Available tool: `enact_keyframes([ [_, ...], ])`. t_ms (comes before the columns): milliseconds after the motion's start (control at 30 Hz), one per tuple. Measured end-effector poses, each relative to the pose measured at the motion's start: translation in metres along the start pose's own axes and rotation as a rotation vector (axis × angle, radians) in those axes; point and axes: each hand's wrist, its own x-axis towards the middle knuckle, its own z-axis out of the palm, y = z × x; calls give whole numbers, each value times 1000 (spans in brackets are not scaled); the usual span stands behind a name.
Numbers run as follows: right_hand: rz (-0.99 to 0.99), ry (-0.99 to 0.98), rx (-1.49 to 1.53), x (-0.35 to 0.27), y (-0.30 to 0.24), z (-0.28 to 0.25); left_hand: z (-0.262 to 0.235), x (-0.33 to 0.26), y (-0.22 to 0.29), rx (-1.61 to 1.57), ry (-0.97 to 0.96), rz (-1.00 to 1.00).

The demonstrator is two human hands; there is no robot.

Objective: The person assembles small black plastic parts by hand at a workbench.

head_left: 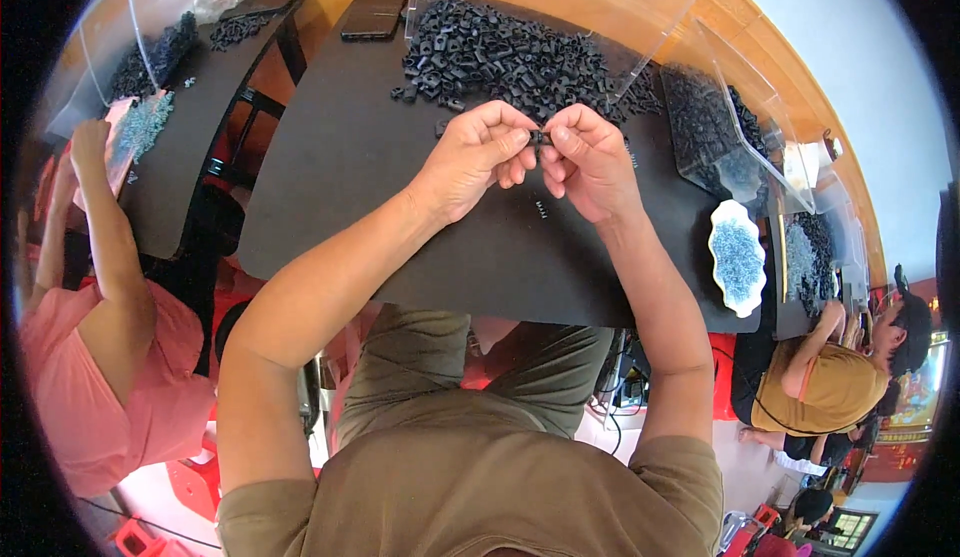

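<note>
Between my two hands, over the middle of the dark table (330, 157), is a small black plastic part (539, 138). My left hand (480, 152) pinches it with thumb and forefinger from the left. From the right, my right hand (592, 162) pinches it in the same way, the fingertips almost meeting. Fingers cover most of the part. Just below the hands a few small metal springs (542, 209) lie on the tabletop. Beyond my fingers spreads a large heap of black plastic parts (500, 52).
A white scalloped dish (716, 257) of small bluish pieces stands at the right edge. Behind it is a clear bin (705, 122) of black parts. A dark phone (375, 12) lies at the far left. Clear panels rise at the back. Co-workers sit on both sides.
</note>
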Motion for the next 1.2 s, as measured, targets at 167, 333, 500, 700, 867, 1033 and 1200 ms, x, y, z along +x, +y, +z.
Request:
enact_keyframes([
  [167, -48, -34, 30, 1, 4, -1, 1, -1, 1, 19, 2, 39],
  [333, -104, -21, 37, 0, 3, -1, 5, -3, 4, 67, 38, 69],
  [500, -135, -8, -57, -1, 1, 2, 5, -3, 5, 109, 42, 65],
  [700, -210, 23, -310, -3, -1, 5, 11, -4, 9, 316, 84, 78],
  [867, -208, -29, -172, -2, 7, 5, 6, -5, 9, 292, 92, 65],
  [1033, -232, -33, -140, -1, 10, 5, 7, -5, 10, 224, 91, 61],
  [1200, -259, -57, -270, -1, 6, 10, 9, -6, 17, 411, 67, 134],
])
